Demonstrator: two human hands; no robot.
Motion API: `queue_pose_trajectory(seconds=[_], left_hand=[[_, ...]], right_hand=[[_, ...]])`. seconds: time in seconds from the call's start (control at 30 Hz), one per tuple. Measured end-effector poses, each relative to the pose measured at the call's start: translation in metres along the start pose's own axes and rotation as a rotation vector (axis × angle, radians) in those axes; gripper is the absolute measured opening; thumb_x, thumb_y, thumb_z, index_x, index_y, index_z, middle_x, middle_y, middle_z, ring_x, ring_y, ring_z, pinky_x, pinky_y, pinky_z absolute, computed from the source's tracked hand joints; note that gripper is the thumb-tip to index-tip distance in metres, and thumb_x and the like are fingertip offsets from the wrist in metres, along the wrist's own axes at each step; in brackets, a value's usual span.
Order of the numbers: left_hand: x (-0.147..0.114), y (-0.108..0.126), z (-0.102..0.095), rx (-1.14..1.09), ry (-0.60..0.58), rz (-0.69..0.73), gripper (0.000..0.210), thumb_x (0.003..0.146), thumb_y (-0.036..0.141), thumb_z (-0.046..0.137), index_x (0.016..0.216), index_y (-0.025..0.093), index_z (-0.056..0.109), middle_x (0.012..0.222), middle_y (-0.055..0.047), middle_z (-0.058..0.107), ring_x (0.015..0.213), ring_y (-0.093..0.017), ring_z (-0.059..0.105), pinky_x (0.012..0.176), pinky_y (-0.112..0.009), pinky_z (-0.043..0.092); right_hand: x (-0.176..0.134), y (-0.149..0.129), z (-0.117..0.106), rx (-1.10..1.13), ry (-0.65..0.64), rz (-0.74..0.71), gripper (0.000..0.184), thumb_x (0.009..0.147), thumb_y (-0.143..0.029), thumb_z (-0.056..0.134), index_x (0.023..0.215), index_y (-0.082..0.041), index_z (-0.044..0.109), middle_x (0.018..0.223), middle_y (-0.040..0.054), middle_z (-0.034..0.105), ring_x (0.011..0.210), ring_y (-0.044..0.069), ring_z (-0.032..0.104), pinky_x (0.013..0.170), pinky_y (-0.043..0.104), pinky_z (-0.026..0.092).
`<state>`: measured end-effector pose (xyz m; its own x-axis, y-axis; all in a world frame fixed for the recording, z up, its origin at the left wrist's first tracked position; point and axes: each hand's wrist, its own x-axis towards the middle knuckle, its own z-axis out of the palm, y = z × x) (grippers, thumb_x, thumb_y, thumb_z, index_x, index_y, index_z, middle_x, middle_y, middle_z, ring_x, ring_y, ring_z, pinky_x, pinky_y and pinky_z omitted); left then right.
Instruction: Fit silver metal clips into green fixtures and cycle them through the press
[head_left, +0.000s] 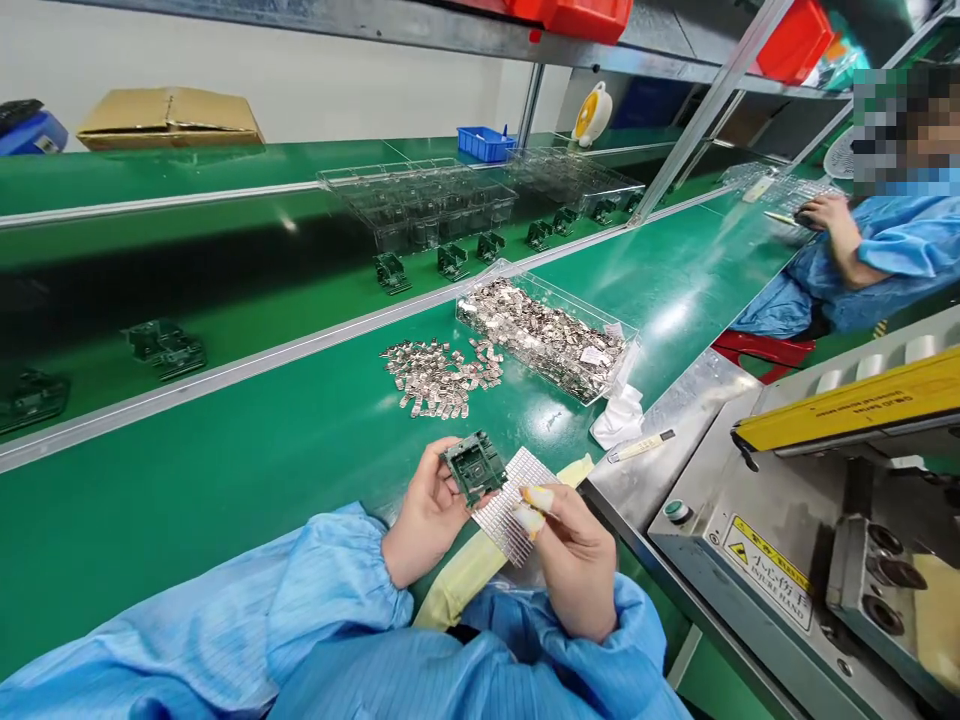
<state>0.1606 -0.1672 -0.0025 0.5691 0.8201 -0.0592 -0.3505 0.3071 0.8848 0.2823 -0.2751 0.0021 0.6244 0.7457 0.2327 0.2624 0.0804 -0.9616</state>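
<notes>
My left hand (429, 512) is closed around a dark green square part (475, 468) with a recessed, board-like centre. Right beside it, my right hand (574, 550) pinches with thumb and forefinger, both wearing white-and-yellow finger covers. Those fingertips are over a silvery sheet (513, 508) marked in a fine grid; whatever they pinch is too small to make out. Under the sheet runs a strip of pale yellow material (461, 582). Farther forward, small silver metal pieces (442, 380) lie in a loose pile on the green bench (247, 455).
A clear tray (544, 335) full of metal pieces stands beyond the pile. Green parts (452, 262) ride on the conveyor belt (300, 260) with clear blister trays (427, 205). A cutter knife (642, 446) and a machine (765, 560) are at right. A co-worker (900, 240) sits farther right.
</notes>
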Motion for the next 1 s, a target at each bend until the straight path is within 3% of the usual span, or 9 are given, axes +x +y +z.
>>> queue_pose_trajectory(seconds=[0.17,0.37,0.57,0.67,0.77,1.0], left_hand=[[-0.002,-0.001,-0.003,0.005,-0.07,-0.01,0.062,0.061,0.008,0.084,0.111,0.028,0.054,0.094,0.002,0.064,0.08,-0.01,0.065,0.074,-0.019,0.056],[-0.004,-0.004,-0.004,0.039,-0.043,0.019,0.058,0.064,0.015,0.084,0.112,0.029,0.055,0.096,0.001,0.064,0.083,-0.013,0.065,0.075,-0.022,0.056],[-0.006,-0.004,-0.006,0.082,-0.076,0.011,0.051,0.071,0.022,0.08,0.114,0.03,0.055,0.095,-0.001,0.065,0.083,-0.016,0.066,0.073,-0.025,0.057],[-0.009,-0.002,-0.006,0.096,-0.114,0.015,0.044,0.077,0.025,0.076,0.116,0.03,0.055,0.097,-0.002,0.065,0.083,-0.015,0.066,0.074,-0.024,0.056],[-0.011,0.0,-0.005,0.112,-0.149,0.036,0.039,0.081,0.025,0.072,0.116,0.03,0.055,0.102,-0.003,0.065,0.089,-0.016,0.066,0.078,-0.023,0.055],[-0.013,0.002,-0.004,0.156,-0.213,0.057,0.034,0.086,0.025,0.066,0.118,0.03,0.055,0.099,-0.003,0.065,0.086,-0.016,0.065,0.078,-0.023,0.054]], right_hand=[[-0.002,0.001,0.002,-0.07,-0.07,0.021,0.008,0.083,-0.019,0.065,0.082,-0.023,0.073,0.078,0.0025,0.063,0.073,0.018,0.058,0.061,0.028,0.046],[-0.003,-0.007,0.012,-0.17,-0.147,-0.051,0.019,0.09,-0.022,0.053,0.078,-0.021,0.067,0.072,0.0021,0.058,0.068,0.017,0.054,0.061,0.029,0.044],[0.0,-0.008,0.017,-0.069,0.004,-0.015,0.009,0.081,-0.02,0.061,0.083,-0.023,0.069,0.085,0.0051,0.058,0.078,0.019,0.057,0.062,0.028,0.049],[0.0,-0.007,0.022,-0.083,0.02,0.015,0.009,0.076,-0.018,0.063,0.08,-0.022,0.07,0.104,0.0088,0.058,0.099,0.024,0.058,0.082,0.036,0.05],[-0.001,-0.006,0.025,-0.107,0.005,0.03,0.009,0.075,-0.02,0.063,0.08,-0.022,0.071,0.119,0.011,0.054,0.115,0.029,0.053,0.097,0.044,0.044],[0.001,-0.01,0.026,-0.185,0.007,-0.019,0.006,0.076,-0.017,0.065,0.076,-0.023,0.067,0.115,0.0094,0.057,0.111,0.026,0.056,0.093,0.04,0.046]])
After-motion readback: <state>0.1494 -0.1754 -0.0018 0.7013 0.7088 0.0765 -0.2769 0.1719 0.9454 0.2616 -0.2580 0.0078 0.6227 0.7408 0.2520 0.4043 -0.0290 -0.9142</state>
